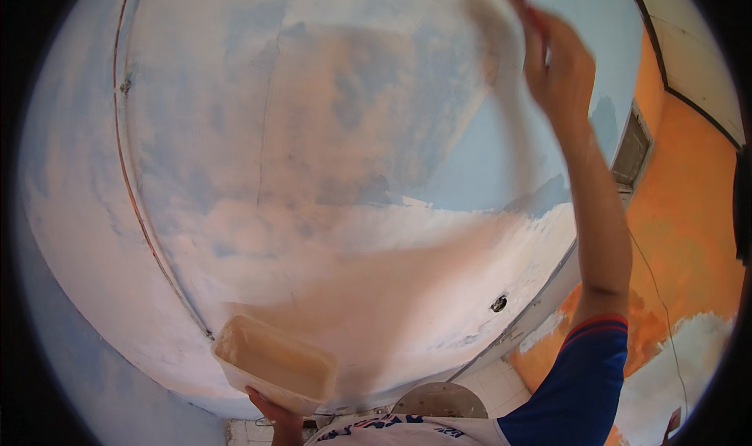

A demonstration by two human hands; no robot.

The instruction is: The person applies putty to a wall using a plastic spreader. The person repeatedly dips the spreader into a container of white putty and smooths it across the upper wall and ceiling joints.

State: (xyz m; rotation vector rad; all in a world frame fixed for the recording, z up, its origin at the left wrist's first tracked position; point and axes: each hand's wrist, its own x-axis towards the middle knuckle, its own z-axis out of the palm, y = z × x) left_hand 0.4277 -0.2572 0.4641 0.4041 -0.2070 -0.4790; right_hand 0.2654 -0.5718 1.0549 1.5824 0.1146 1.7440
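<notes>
- The left hand [276, 412] has its fingers wrapped around the low side of a cream, boxy plastic tub [270, 388], which is held up, tilted, in front of the wall.
- The tub looks light and a bit bendy; wet stuff inside would make it heavier and slippery. I can't tell how full it is.
- A good hold is probably one hand spread under the bottom, since one thin edge could bend.
- The right hand [562, 66] is up high, its fingers gripping a thin reddish tool [534, 21]. Its far end is too blurry to tell.
- The tool looks light and stiff, best held by its handle.
- Ahead is a big patchy blue-and-pink wall [337, 125], with a long thin brown line [128, 156] down its left and a small dark round hole [499, 303] low down.
- A thin dark wire [664, 305] hangs right of the right arm, so an elbow could catch it.
</notes>
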